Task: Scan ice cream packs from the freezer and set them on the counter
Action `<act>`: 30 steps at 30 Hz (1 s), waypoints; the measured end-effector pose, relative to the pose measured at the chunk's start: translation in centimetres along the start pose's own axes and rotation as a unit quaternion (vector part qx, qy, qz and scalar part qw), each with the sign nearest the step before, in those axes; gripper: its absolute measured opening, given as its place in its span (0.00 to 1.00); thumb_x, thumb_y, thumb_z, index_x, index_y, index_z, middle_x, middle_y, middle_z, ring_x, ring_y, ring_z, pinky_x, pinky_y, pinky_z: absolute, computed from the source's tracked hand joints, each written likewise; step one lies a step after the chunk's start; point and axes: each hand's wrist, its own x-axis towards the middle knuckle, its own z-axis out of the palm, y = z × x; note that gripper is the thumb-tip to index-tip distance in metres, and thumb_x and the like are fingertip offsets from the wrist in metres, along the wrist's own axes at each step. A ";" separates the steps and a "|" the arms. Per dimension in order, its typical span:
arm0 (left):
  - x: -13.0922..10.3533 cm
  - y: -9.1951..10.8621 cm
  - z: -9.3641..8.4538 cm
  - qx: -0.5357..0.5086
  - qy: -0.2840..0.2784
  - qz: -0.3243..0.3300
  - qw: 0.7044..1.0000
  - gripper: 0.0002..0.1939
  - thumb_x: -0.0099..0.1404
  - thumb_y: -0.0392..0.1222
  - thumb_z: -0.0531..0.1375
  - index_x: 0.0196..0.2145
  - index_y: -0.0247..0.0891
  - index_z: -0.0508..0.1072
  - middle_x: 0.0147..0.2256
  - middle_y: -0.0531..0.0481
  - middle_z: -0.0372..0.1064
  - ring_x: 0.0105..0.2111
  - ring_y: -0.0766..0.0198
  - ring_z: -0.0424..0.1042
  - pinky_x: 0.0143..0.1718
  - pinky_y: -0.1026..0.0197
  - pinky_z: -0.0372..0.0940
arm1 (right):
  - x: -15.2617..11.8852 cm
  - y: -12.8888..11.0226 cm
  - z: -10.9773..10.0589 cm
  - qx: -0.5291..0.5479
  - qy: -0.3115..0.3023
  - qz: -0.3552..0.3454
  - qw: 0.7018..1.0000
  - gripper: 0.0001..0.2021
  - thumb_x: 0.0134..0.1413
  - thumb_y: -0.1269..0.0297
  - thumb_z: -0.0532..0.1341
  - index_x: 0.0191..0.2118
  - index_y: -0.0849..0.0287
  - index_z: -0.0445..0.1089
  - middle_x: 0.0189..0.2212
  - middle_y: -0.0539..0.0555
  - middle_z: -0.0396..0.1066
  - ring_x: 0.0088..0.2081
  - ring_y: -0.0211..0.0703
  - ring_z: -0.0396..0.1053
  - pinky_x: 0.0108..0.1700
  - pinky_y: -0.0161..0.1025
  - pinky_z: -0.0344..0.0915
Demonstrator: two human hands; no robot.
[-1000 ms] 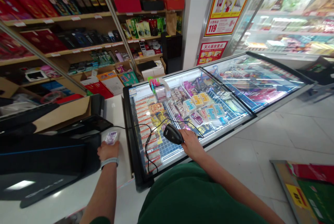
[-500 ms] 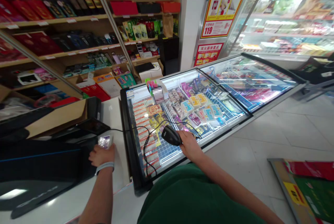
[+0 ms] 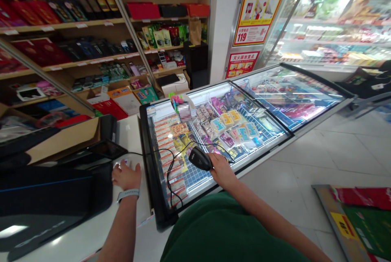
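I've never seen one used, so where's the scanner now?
In the head view, the scanner is just below centre, in the right hand, over the left part of the freezer.

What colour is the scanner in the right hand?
The scanner is black, clearest in the head view.

Shop seen | wine bottles (image 3: 99, 3) lined up on shelves (image 3: 64, 27) with price tags (image 3: 81, 25) | food packs (image 3: 227, 140) kept in glass-topped freezer (image 3: 159, 197)

black scanner (image 3: 199, 158) in right hand (image 3: 222, 170) over display case (image 3: 153, 172), left hand (image 3: 126, 177) at packet (image 3: 125, 161)
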 end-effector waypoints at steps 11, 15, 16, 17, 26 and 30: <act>-1.6 5.6 0.1 -0.070 -0.081 0.132 0.985 0.28 0.62 0.46 0.55 0.58 0.36 0.60 0.56 0.37 0.57 0.56 0.47 0.56 0.54 0.45 0.56 | -0.2 0.1 0.0 0.015 0.024 0.013 1.000 0.25 0.44 0.79 0.53 0.52 0.62 0.61 0.45 0.59 0.66 0.47 0.48 0.63 0.52 0.45 0.59; -2.8 8.3 1.0 -0.101 -0.116 0.199 0.968 0.26 0.62 0.46 0.55 0.56 0.36 0.61 0.54 0.39 0.59 0.56 0.50 0.58 0.55 0.48 0.56 | -0.3 0.4 0.2 0.028 0.045 0.016 0.998 0.25 0.45 0.79 0.54 0.52 0.61 0.61 0.45 0.58 0.66 0.48 0.47 0.63 0.52 0.45 0.59; -3.1 9.1 1.3 -0.111 -0.126 0.212 0.963 0.26 0.62 0.46 0.55 0.56 0.37 0.61 0.54 0.40 0.59 0.56 0.50 0.58 0.56 0.49 0.57 | -0.4 0.5 0.2 0.033 0.051 0.018 0.998 0.25 0.45 0.79 0.54 0.52 0.60 0.61 0.45 0.58 0.66 0.48 0.47 0.63 0.52 0.45 0.59; -3.5 9.8 1.5 -0.125 -0.137 0.225 0.956 0.25 0.62 0.46 0.55 0.56 0.37 0.61 0.54 0.40 0.60 0.56 0.50 0.59 0.55 0.48 0.57 | -0.4 0.6 0.2 0.039 0.057 0.021 0.997 0.25 0.45 0.79 0.54 0.52 0.60 0.61 0.45 0.58 0.66 0.48 0.47 0.63 0.52 0.45 0.59; -6.3 17.0 3.9 -0.224 -0.201 0.339 0.891 0.23 0.63 0.42 0.55 0.55 0.35 0.63 0.53 0.40 0.63 0.57 0.52 0.59 0.60 0.49 0.53 | -0.5 1.5 0.1 0.094 0.106 0.034 0.989 0.26 0.43 0.79 0.54 0.51 0.59 0.60 0.45 0.58 0.67 0.48 0.49 0.64 0.51 0.47 0.62; -7.0 19.6 4.2 -0.246 -0.225 0.365 0.869 0.23 0.63 0.40 0.54 0.55 0.34 0.63 0.54 0.38 0.63 0.57 0.52 0.59 0.60 0.47 0.53 | -0.7 1.7 0.0 0.098 0.117 0.046 0.987 0.26 0.43 0.79 0.54 0.52 0.58 0.59 0.46 0.58 0.67 0.50 0.49 0.64 0.53 0.48 0.62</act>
